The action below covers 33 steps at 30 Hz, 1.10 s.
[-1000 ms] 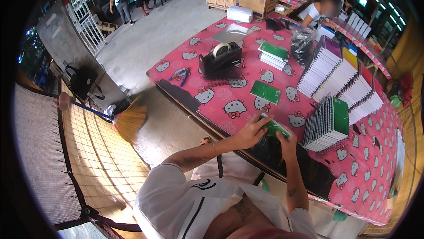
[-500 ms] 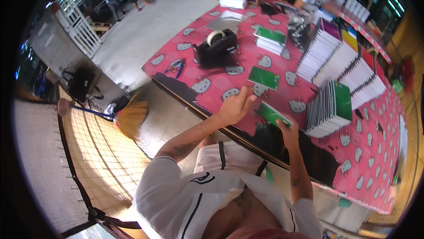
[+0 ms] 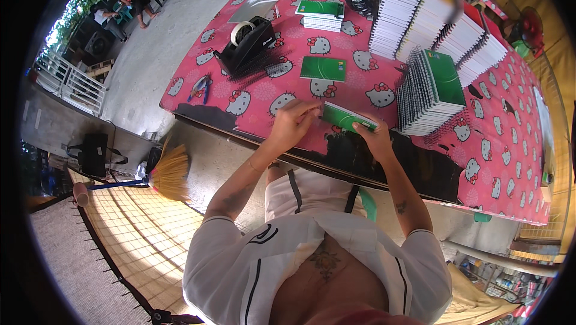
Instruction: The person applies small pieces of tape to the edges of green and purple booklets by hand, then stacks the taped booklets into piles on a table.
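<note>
My right hand (image 3: pixel 376 140) grips a small green notebook (image 3: pixel 343 117) by its right end, thumb on the cover, above the near edge of the table. Close to the notebook's left end is my left hand (image 3: pixel 294 122), fingers bent and pinched together; what they hold, if anything, is too small to make out. A second green notebook (image 3: pixel 324 69) lies flat just beyond. Behind it sits a short stack of green-covered notebooks (image 3: pixel 321 14). To the right stands a tall stack of green spiral notebooks (image 3: pixel 433 91).
A black tape dispenser (image 3: pixel 249 43) stands at the left beside loose black spiral wires (image 3: pixel 259 68). Pliers (image 3: pixel 201 89) lie near the table's left edge. Taller stacks of spiral notebooks (image 3: pixel 399 10) rise at the back right. A broom (image 3: pixel 171 172) leans below the table at left.
My left hand has gone from outstretched fingers to a pinch by the notebook's left end. The held notebook is turned flatter. The whole view has shifted, with the table appearing higher.
</note>
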### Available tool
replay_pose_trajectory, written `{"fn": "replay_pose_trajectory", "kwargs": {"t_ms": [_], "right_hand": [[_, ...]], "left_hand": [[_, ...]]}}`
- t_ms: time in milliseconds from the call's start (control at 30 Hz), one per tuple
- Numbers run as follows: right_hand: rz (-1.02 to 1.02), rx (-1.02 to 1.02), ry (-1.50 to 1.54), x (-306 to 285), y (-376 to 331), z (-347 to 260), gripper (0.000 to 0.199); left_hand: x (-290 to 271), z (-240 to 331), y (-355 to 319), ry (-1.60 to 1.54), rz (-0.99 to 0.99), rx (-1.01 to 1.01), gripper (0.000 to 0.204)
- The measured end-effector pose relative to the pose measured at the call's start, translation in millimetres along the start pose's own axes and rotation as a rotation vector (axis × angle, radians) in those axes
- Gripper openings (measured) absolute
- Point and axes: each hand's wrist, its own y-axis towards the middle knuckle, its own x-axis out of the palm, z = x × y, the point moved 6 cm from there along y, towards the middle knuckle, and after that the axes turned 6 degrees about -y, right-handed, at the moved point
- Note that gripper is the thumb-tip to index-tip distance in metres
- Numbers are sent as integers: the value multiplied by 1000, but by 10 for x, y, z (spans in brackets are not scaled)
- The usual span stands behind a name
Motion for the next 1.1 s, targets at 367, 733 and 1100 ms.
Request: {"fn": "replay_pose_trajectory", "kwargs": {"t_ms": [367,733,1100], "right_hand": [[18,-64,-135,-43,20,4,26],[-10,-20,12,-5,3,-29,29],[89,-48,34,48,-87,-293,28]], "left_hand": [[56,-128,192,127,-172,51,17],[150,-45,362,177,-417,173,25],[323,312,178,753,-122,310,58]]}}
